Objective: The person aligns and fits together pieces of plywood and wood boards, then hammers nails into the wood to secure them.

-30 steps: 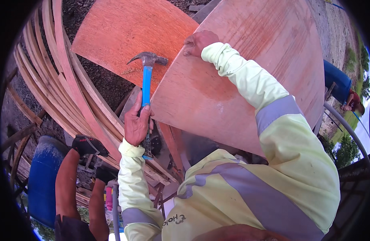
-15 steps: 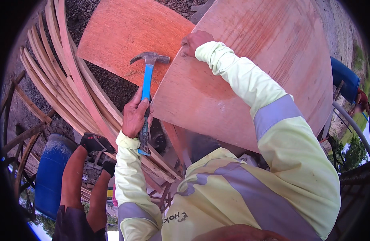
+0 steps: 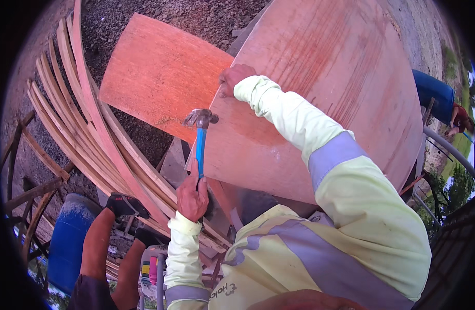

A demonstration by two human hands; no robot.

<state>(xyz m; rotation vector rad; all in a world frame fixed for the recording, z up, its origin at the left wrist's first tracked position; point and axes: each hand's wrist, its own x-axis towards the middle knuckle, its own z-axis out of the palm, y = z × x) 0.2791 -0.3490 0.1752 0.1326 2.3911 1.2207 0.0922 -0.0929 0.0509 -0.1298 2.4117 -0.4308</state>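
My left hand (image 3: 192, 198) is closed around the handle of a claw hammer (image 3: 200, 147) with a blue shaft. The hammer's metal head, slightly blurred, lies over the left edge of a large pale-reddish plywood sheet (image 3: 294, 119). Whether it touches the wood I cannot tell. Farther up that same edge, my right hand (image 3: 236, 79) grips the sheet with curled fingers; its fingertips are partly hidden. Behind and left of it, a bright orange plywood piece (image 3: 160, 72) extends partly beneath the large sheet.
Long thin wood strips (image 3: 93, 134) are stacked at the left. A blue barrel (image 3: 72, 243) stands lower left, beside another person's bare legs (image 3: 98, 237). At the right are a second blue barrel (image 3: 433, 93) and a person in red (image 3: 460, 121). Dark gravel (image 3: 144, 15) covers the ground beyond.
My left hand has moved right and nearer to me, bringing the hammer head down to the sheet's edge. My right hand keeps its hold. The whole view has shifted slightly.
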